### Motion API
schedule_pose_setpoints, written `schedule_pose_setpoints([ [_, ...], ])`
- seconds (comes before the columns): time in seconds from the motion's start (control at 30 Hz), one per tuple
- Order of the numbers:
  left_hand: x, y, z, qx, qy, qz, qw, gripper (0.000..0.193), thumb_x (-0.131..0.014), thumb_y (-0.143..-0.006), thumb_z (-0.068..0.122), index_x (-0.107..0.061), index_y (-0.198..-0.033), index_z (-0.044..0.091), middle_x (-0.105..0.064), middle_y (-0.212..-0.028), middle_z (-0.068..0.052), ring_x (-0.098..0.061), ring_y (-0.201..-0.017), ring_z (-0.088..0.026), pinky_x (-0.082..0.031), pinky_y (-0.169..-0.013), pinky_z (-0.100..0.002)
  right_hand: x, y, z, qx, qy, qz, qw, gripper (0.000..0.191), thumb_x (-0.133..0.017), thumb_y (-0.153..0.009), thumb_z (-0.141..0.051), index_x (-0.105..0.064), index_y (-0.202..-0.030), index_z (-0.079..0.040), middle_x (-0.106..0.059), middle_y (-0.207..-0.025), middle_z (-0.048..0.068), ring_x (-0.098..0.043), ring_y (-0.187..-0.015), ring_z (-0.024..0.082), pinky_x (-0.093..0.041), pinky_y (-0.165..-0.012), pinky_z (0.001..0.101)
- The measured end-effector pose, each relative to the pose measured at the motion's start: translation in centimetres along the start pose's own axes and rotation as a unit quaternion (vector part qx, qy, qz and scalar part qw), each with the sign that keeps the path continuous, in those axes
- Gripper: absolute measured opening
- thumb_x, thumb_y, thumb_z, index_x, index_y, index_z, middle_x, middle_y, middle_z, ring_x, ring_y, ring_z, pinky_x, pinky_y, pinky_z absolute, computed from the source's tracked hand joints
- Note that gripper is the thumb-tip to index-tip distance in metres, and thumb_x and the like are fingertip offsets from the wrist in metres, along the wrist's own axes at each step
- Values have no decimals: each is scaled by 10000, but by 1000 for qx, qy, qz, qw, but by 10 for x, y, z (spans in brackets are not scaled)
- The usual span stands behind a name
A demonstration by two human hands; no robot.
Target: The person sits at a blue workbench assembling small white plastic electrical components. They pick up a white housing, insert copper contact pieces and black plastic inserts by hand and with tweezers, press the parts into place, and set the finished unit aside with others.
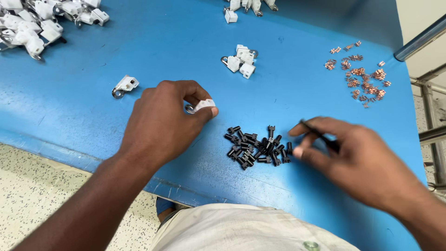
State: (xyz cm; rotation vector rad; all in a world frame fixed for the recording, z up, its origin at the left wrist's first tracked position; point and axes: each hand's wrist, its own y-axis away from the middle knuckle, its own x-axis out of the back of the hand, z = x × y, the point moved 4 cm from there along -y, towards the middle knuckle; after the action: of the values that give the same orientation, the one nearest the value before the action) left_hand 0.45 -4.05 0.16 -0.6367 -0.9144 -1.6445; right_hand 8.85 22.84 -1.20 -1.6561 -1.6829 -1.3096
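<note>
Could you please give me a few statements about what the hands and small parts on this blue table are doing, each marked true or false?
1. The left hand pinches a small white part. True.
2. The right hand is empty. False: it holds a thin black tool.
3. A pile of black screws lies between the hands. True.
4. The copper-coloured pieces sit at the table's near left edge. False: they lie far right.
5. White parts are heaped at the far left. True.
</note>
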Motion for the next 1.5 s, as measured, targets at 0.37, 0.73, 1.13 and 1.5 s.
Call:
schedule_pose_setpoints([
  [0.37,-30,24,44,-191,193,41,961,310,-767,-886,230,-755,-1192,181,-668,-1231,-66,-765,-800,-137,-640,-749,-297,4,1,-3,-94,-209,45,972,275,-729,-978,-327,-781,-1083,-78,-498,-617,15,-395,-552,136,-339,-511,316],
  [0.73,-49,14,52,-95,380,-116,913,245,-765,-837,229,-776,-977,28,-791,-818,-64,-753,-685,-101,-645,-651,-248,12,-28,-4,-104,-267,-31,958,382,-658,-1021,-363,-792,-947,-13,-628,-639,28,-319,-521,124,-251,-473,309],
  [1.13,-54,14,43,-12,465,-170,869,251,-720,-867,199,-730,-1050,29,-771,-829,-68,-770,-776,-119,-663,-744,-264,77,-154,50,-44,49,107,992,244,-563,-1041,-126,-800,-1065,-76,-619,-743,104,-546,-634,169,-427,-547,324],
  [1.5,-55,18,36,3,460,-183,869,316,-694,-885,185,-757,-1174,73,-768,-932,-72,-769,-806,-107,-654,-789,-277,40,-34,62,-87,-136,191,968,166,-727,-929,-151,-807,-1063,-95,-714,-792,73,-591,-687,139,-434,-635,304],
])
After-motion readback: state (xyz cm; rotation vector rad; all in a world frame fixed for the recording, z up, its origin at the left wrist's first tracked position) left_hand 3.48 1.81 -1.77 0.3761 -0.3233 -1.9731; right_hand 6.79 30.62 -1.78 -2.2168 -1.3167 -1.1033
